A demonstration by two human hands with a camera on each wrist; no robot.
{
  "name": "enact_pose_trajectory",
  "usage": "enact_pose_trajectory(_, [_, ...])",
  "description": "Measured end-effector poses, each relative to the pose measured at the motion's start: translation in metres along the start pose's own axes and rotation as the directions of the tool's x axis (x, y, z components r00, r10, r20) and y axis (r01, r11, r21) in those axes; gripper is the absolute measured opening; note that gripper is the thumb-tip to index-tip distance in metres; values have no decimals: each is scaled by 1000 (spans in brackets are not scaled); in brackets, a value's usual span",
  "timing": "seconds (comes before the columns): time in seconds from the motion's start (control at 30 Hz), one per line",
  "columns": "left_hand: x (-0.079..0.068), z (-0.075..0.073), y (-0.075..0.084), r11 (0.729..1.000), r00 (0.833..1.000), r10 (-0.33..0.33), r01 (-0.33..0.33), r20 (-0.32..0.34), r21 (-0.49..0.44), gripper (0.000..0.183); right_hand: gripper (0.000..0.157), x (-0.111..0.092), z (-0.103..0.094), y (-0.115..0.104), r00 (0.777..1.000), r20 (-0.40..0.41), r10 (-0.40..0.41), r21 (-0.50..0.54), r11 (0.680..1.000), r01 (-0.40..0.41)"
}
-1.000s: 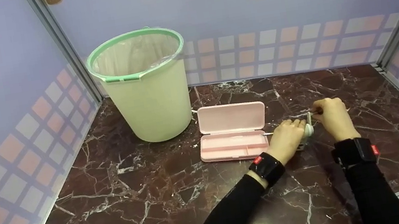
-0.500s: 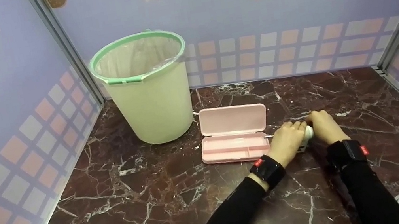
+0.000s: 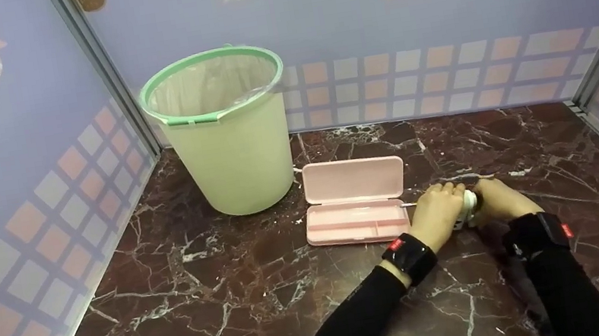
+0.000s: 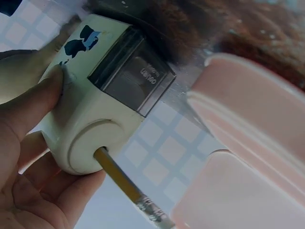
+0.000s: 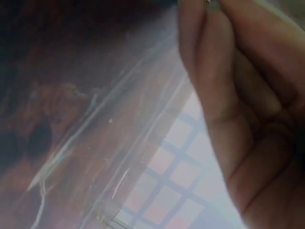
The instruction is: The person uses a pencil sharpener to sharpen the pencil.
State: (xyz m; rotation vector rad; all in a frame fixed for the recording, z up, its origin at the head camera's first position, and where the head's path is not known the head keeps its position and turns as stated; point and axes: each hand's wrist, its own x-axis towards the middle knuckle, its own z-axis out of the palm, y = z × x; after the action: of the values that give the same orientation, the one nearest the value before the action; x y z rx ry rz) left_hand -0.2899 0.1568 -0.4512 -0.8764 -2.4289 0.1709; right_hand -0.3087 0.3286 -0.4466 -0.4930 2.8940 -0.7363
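A cream pencil sharpener (image 4: pixel 81 114) with a dark clear shavings drawer is gripped round its body by my left hand (image 3: pixel 438 213). A yellow pencil (image 4: pixel 119 176) sticks out of the round hole in its front, metal band and eraser end outward. In the head view only a pale bit of the sharpener shows between the hands. My right hand (image 3: pixel 502 202) is at the sharpener's far end, fingers curled round its crank handle, which the hand hides. In the right wrist view the right hand's curled fingers (image 5: pixel 217 81) fill the upper right.
An open pink pencil case (image 3: pixel 354 180) lies left of the left hand, its lid folded back, the pencil's end over its right edge. A pale green bin (image 3: pixel 238 159) with a clear liner stands behind it. Patterned panels (image 3: pixel 347 16) enclose the marble-look table (image 3: pixel 228 323).
My right hand has moved round at the sharpener's end, from above and beside it to lower and nearer, with the crank. The left hand keeps its grip on the sharpener.
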Motion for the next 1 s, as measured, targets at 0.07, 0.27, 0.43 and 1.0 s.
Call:
enact_pose_trajectory(0.07, [1,-1,1,1000,1000,-9,9,24,8,33,19,-6,-3,-2,998,54,22,38,999,-24])
enact_pose_trajectory(0.27, [3,-1,3,999,997,-44,42,58,31,28,13,-21,-10,-15,996,85,7,52,999,-12])
enact_pose_trajectory(0.43, [3,-3,7,997,997,-62,59,50,44,26,15,-31,-16,-25,999,44,-20,-14,1000,20])
enact_pose_trajectory(1.0, [2,-5,3,999,999,-39,38,32,36,23,17,-43,-31,-42,981,-167,-96,-64,994,87])
